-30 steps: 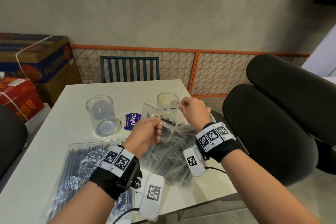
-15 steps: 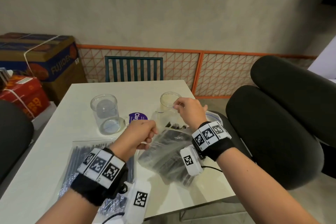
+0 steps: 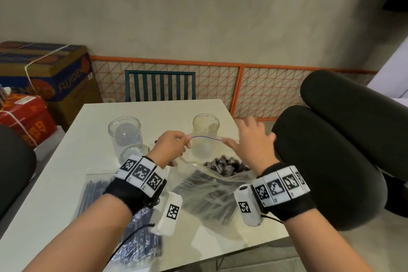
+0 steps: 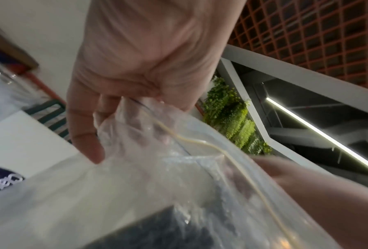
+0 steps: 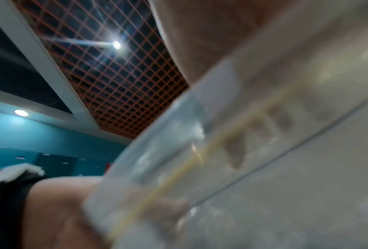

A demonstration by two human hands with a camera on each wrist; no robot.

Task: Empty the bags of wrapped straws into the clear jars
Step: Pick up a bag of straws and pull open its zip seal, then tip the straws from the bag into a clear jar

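Observation:
A clear zip bag of dark wrapped straws (image 3: 212, 185) rests on the white table (image 3: 66, 172), its mouth held up and spread in front of the right clear jar (image 3: 205, 127). My left hand (image 3: 183, 139) pinches the left end of the bag's top edge. My right hand (image 3: 228, 142) holds the right end, other fingers spread. The straw ends (image 3: 225, 164) show in the open mouth. An empty left jar (image 3: 124, 137) stands upright. In the left wrist view my left hand (image 4: 123, 118) bunches the bag (image 4: 178, 185). The right wrist view shows blurred plastic (image 5: 264, 151).
A second flat bag of straws (image 3: 97, 192) lies on the table under my left forearm. A black padded chair (image 3: 331, 150) stands close on the right, a teal chair (image 3: 160, 86) beyond the far edge, and cardboard boxes (image 3: 44, 73) at the left. A purple label (image 4: 1, 180) lies by the jars.
Both hands have raised the bag's top edge and pulled it apart, so the mouth now gapes in front of the right jar. My left hand moved up and right.

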